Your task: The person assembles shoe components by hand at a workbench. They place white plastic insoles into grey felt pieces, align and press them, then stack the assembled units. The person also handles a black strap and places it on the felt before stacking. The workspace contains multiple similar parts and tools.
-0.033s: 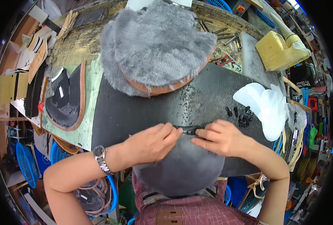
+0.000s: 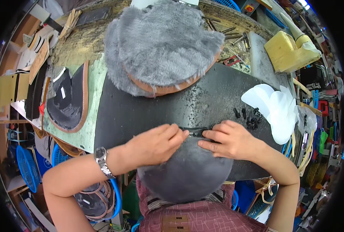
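A dark grey, rounded, soft-looking piece (image 2: 187, 178) hangs over the table's near edge toward my lap. At its far edge is a black band (image 2: 195, 129) with a small marked label (image 2: 195, 135). My left hand (image 2: 156, 145), with a metal watch (image 2: 101, 154) on the wrist, pinches the band's left end. My right hand (image 2: 230, 141) grips the right end, its thumb and fingers close together. The label shows between the two hands. Fingers hide both ends of the band.
Grey furry pieces with brown edging (image 2: 164, 50) are piled beyond my hands. Small black bits (image 2: 253, 120) and white curved sheets (image 2: 272, 112) lie to the right. A dark curved piece with brown edging (image 2: 67, 98) is at left. Tools (image 2: 232, 34) and a yellow block (image 2: 282, 52) sit farther back.
Both hands keep their hold on the band. Slightly more of the black band shows between them, and the whole scene has shifted a little in view.
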A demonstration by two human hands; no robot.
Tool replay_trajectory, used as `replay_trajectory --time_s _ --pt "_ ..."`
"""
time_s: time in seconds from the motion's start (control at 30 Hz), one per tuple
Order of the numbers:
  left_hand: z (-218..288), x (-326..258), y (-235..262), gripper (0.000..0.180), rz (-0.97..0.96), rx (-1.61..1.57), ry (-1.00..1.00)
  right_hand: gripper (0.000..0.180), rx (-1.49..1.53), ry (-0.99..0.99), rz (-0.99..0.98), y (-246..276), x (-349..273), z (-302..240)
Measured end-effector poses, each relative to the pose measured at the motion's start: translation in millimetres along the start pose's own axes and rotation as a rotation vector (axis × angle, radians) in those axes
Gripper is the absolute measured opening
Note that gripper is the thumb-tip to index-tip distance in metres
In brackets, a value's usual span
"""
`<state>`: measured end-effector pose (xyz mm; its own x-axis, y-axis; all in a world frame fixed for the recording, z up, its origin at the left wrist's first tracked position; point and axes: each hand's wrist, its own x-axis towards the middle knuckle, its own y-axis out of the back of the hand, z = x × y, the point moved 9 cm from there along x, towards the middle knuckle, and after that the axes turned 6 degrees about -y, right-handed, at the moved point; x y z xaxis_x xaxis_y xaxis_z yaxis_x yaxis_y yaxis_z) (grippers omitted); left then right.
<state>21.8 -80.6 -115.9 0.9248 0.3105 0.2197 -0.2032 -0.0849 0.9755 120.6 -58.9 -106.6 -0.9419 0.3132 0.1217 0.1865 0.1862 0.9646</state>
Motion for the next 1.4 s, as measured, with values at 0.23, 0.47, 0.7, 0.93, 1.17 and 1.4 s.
replay_trajectory --time_s 0.23,0.47,0.7,0.93,1.17,1.4 --pt "-30 9 7 0.039 -0.221 -0.506 0.029 0.065 0.125 -0.234 0.069 18 -26 3" --pt "22 29 -3 0.036 -0.305 -0.058 0.125 0.034 -0.05 -0.105 0.158 8 -63 -96" --pt "22 16 -11 0.069 0.012 -0.233 0.493 0.044 0.27 -0.324 0.166 -22 -85 -67" --pt "34 3 -13 0.075 0.0 -0.416 0.257 0.061 0.087 -0.421 -0.144 -23 -80 -47" --pt "14 -4 14 0.052 0.322 -0.441 0.292 0.035 -0.406 0.025 0.254 -25 -56 -133" --pt "-195 -289 94 0.043 0.666 0.068 1.54 0.029 -0.44 -0.043 0.471 109 13 -78"
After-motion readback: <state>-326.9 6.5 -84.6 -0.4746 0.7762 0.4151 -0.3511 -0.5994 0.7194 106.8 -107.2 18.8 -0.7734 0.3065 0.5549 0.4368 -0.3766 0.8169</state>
